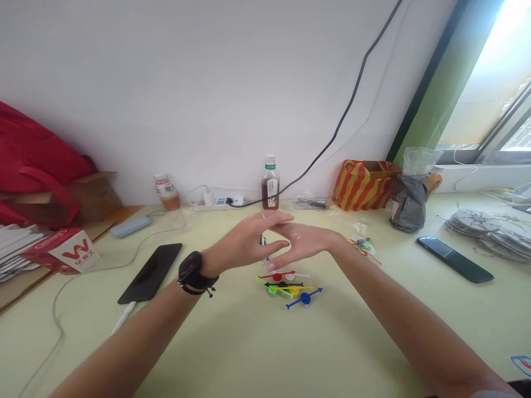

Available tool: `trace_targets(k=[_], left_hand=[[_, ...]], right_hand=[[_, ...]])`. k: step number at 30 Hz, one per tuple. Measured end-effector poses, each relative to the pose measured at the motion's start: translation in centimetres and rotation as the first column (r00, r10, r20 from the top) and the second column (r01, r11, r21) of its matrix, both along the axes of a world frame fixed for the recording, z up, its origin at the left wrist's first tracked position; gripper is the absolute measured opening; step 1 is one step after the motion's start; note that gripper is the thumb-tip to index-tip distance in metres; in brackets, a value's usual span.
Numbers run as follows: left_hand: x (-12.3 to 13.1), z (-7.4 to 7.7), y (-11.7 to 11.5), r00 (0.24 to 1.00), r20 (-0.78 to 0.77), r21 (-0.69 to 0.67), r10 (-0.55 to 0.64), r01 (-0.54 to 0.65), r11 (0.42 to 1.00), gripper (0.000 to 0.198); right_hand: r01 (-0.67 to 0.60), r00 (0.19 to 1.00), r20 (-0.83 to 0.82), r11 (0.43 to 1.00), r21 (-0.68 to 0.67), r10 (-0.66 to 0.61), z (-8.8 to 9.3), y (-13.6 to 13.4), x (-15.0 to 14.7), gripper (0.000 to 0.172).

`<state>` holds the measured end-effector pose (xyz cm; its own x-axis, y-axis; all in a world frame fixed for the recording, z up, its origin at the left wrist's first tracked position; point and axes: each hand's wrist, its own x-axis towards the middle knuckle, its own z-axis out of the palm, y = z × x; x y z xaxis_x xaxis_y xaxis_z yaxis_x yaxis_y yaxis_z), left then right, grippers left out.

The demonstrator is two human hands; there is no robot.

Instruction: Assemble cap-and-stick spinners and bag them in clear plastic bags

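Note:
My left hand (243,240), with a black watch (191,272) on its wrist, reaches to the right with its fingers stretched out. My right hand (309,243) reaches to the left, fingers also stretched, and the two hands overlap above the table. Neither clearly holds anything. A small dark-green piece (263,240) shows in the gap between them; whether it is held I cannot tell. Just below the hands lie several coloured plastic sticks with round hubs (290,287) on the pale green table (249,342).
A black phone (151,271) on a white cable lies left, another dark phone (454,258) right. At the back stand a tea bottle (270,182), a small bottle (166,191), a power strip (219,200), a striped bag (365,184) and a grey bag (409,204). Stacked discs (489,226) lie far right.

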<state>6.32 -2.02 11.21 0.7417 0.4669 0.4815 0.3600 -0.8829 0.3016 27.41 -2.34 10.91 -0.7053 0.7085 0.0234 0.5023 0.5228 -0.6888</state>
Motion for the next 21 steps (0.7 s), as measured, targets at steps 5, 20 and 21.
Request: trace_targets(k=[5,20,21], left_hand=[[-3.4,2.2,2.1,0.977,-0.032,0.001,0.209,-0.209,0.978,0.041],[-4.9,2.4,3.6,0.965,-0.131,-0.158,0.226,-0.245,0.957,0.035],[-5.0,2.4,3.6,0.966,-0.138,-0.164,0.218,-0.240,0.957,0.035]], right_hand=[[-0.058,0.997,-0.061,0.993,-0.107,0.052,0.9,0.7,2.0,0.104],[-0.269,0.957,-0.201,0.903,-0.336,0.210,1.8,1.4,4.6,0.089],[-0.272,0.956,-0.206,0.899,-0.343,0.210,1.9,1.4,4.6,0.089]])
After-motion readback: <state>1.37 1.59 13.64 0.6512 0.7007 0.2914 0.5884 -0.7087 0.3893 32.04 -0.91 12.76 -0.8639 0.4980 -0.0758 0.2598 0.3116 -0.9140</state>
